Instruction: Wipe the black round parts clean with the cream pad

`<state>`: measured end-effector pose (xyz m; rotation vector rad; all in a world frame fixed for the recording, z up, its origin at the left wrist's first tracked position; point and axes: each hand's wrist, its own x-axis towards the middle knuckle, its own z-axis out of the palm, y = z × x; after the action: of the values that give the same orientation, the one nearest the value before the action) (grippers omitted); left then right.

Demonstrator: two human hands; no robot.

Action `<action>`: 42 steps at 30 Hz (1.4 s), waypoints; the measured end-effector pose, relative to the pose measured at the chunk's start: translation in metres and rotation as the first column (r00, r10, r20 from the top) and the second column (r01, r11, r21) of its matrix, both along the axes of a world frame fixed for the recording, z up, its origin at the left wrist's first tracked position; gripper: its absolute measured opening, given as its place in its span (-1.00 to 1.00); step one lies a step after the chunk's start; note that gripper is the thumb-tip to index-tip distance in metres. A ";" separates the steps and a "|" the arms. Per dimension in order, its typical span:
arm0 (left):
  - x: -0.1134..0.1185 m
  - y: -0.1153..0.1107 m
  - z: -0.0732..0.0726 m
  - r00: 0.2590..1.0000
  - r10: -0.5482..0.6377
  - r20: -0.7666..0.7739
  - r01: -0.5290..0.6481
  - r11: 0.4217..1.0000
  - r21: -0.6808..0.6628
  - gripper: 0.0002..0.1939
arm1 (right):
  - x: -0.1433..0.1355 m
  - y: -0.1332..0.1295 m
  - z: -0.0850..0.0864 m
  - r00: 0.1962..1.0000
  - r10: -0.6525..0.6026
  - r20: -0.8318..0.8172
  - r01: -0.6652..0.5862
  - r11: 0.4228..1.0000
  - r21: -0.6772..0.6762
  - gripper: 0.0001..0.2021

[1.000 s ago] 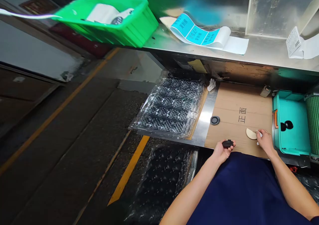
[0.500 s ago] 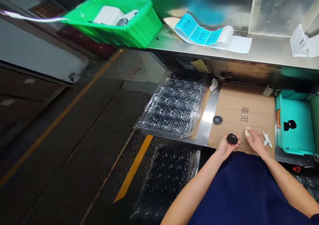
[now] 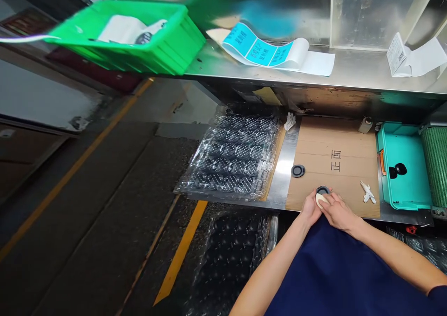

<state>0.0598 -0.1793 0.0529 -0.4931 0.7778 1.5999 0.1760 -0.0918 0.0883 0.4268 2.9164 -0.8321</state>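
Observation:
Near the front edge of the cardboard sheet [image 3: 314, 139], my left hand [image 3: 310, 208] is closed around a round black part [image 3: 323, 190], its grey ring-shaped side showing. My right hand [image 3: 335, 209] pinches a cream-coloured pad [image 3: 320, 201] against the near side of that part. Both hands touch one another there. A second round black part [image 3: 298, 170] lies on the cardboard's left edge. To the right of my hands is a crumpled white item [image 3: 368, 192].
Clear trays of black parts [image 3: 233, 153] stand at the left, with more trays [image 3: 230, 250] below. A teal bin [image 3: 407, 192] holding black pieces is at the right. On the shelf are a green crate [image 3: 167, 57] and a label strip [image 3: 265, 52].
My right hand has lifted the cream pad off the cardboard and brought it left onto the black part. That part now shows a grey ring side. The camera view has shifted slightly.

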 end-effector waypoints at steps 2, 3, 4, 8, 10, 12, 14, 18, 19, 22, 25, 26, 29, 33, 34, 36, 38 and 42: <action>0.001 -0.002 0.000 1.000 0.011 0.003 -0.011 0.999 -0.031 -0.64 | 0.002 0.009 -0.005 0.995 -0.092 0.039 0.090 0.995 0.045 -0.61; 0.000 -0.002 0.001 1.000 0.017 0.005 -0.016 0.999 -0.045 -0.64 | 0.004 0.016 -0.008 0.984 -0.167 0.067 0.162 0.984 0.074 -0.61; 0.000 -0.003 0.002 1.000 0.019 0.012 -0.018 0.999 -0.051 -0.64 | 0.006 0.024 -0.012 0.967 -0.240 0.085 0.232 0.968 0.094 -0.61; -0.005 -0.005 0.006 0.997 0.020 0.077 -0.019 1.000 -0.009 -0.60 | 0.023 0.052 -0.029 0.910 -0.413 0.033 0.412 0.910 0.048 -0.62; -0.007 -0.006 0.006 0.995 0.029 0.098 -0.029 1.000 0.006 -0.58 | 0.031 0.057 -0.033 0.879 -0.477 -0.023 0.476 0.879 -0.038 -0.62; -0.007 -0.006 0.006 0.996 0.034 0.088 -0.035 0.999 0.006 -0.58 | 0.035 0.056 -0.032 0.842 -0.536 -0.065 0.523 0.839 -0.150 -0.61; -0.006 -0.005 0.006 0.997 0.035 0.063 -0.036 0.999 0.006 -0.60 | 0.033 0.051 -0.028 0.811 -0.581 -0.075 0.544 0.794 -0.272 -0.55; 0.001 0.003 0.007 0.997 0.069 0.019 -0.070 0.997 0.035 -0.67 | 0.015 0.032 -0.021 0.794 -0.606 -0.046 0.512 0.707 -0.487 -0.52; 0.003 0.005 0.007 0.998 0.067 0.007 -0.067 0.997 0.036 -0.67 | 0.009 0.026 -0.020 0.802 -0.595 -0.044 0.497 0.707 -0.504 -0.58; 0.010 0.012 0.009 0.999 0.018 -0.037 -0.018 1.000 0.011 -0.62 | -0.004 0.011 -0.015 0.839 -0.544 -0.024 0.474 0.752 -0.457 -0.65; 0.013 0.013 0.008 0.998 -0.013 -0.066 0.012 1.000 -0.014 -0.61 | -0.011 0.004 -0.007 0.877 -0.475 0.076 0.467 0.803 -0.370 -0.58; 0.014 0.012 0.007 0.998 -0.006 -0.068 0.005 1.000 -0.014 -0.61 | -0.012 0.004 -0.005 0.875 -0.467 0.127 0.482 0.818 -0.316 -0.57; 0.013 0.010 0.005 0.997 0.044 -0.067 -0.044 0.999 -0.010 -0.65 | -0.013 0.007 -0.002 0.812 -0.523 0.260 0.561 0.822 -0.099 -0.59; 0.011 0.009 0.002 0.998 0.024 -0.057 -0.024 1.000 -0.013 -0.65 | -0.011 0.009 -0.011 0.868 -0.440 0.230 0.476 0.869 -0.138 -0.59; 0.010 0.009 0.001 0.998 0.022 -0.067 -0.022 1.000 -0.009 -0.65 | -0.010 0.011 -0.015 0.883 -0.421 0.209 0.456 0.876 -0.159 -0.58; 0.006 0.010 0.000 0.992 0.021 -0.121 -0.024 1.000 -0.019 -0.69 | -0.006 0.020 -0.026 0.863 -0.461 0.209 0.492 0.861 -0.132 -0.57; 0.002 0.010 0.002 0.964 0.004 -0.266 -0.019 0.998 -0.052 -0.72 | 0.002 0.035 -0.040 0.806 -0.548 0.223 0.571 0.820 -0.050 -0.55; -0.006 0.008 0.020 0.508 -0.067 -0.859 -0.073 0.990 -0.121 -0.28 | 0.030 0.063 -0.073 0.772 -0.612 0.173 0.616 0.787 0.032 -0.52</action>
<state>0.0538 -0.1716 0.0732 0.3001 1.6626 1.7732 0.2060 -0.0285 0.0156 1.4292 2.5937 -0.8263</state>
